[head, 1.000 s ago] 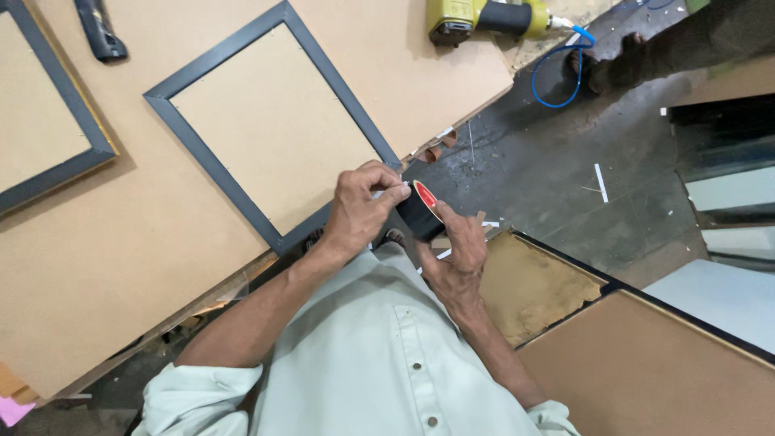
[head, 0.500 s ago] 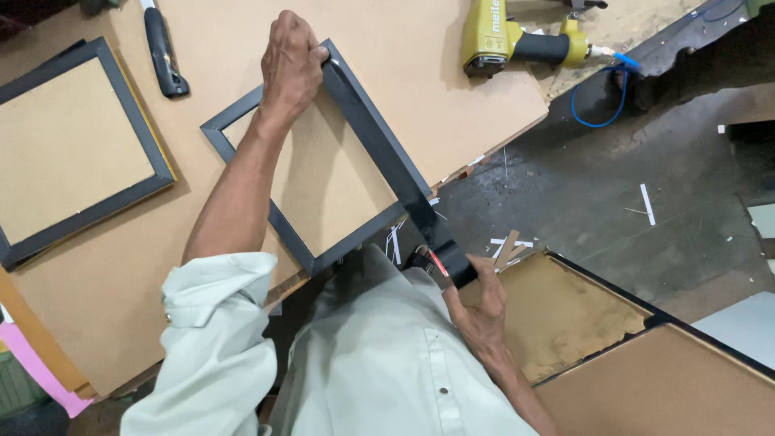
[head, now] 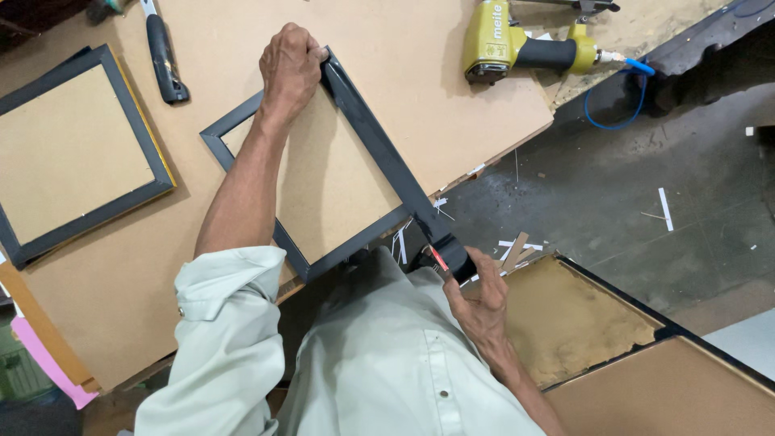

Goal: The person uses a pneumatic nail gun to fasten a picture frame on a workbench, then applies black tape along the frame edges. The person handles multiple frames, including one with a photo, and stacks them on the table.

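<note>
Item: dark picture frame [head: 323, 173], flat on the brown fibreboard worktop [head: 420, 97], backing side up. I see my left hand [head: 289, 69] clenched over its far corner. My right hand [head: 482, 300] grasps a black tape roll [head: 450, 257] (red core showing) at the near corner, past the board's edge. Nearby: second frame [head: 77, 153] at left, black-handled knife [head: 164, 58], yellow pneumatic nailer [head: 521, 44] with blue hose [head: 626, 101].
</note>
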